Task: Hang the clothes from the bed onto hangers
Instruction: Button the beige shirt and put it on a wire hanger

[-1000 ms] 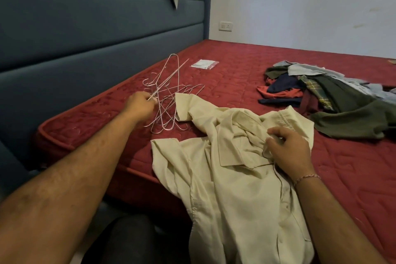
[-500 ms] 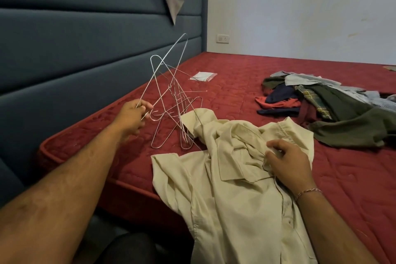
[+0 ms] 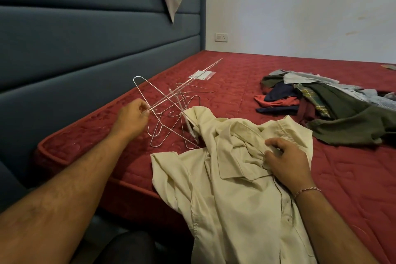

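1. Far left first: the left hand [image 3: 131,118] is pinched onto one wire hanger [image 3: 159,100], gripped at the thin wire near its hook end. Half a second ago that hanger was held up high, nearly upright; now it's been swung down and tipped toward the bed [image 3: 246,75], long edge pointing off toward the far wall.

2. The tangle of wire hangers [image 3: 177,126] has been dragged along with it. A few are hooked onto the gripped one, so nothing's actually been separated yet. The bottom loops are resting on the mattress, right beside the shirt.

3. The cream shirt [image 3: 225,178] hasn't been moved at all. It's lying crumpled at the near edge of the bed, partly hanging over the side, collar area bunched in the middle. One hanger wire appears to be touching or tucked under its upper-left corner.

4. The right hand [image 3: 285,161] is kept where it was, fingers curled into the fabric near the collar, so the shirt is being pinned and held ready.

5. Further right, the pile of dark clothes [image 3: 334,107] is untouched, well apart from the shirt.

6. Read on the task: probably a shake-loose attempt. One hanger has to be freed before anything can be hung, so it's barely started.
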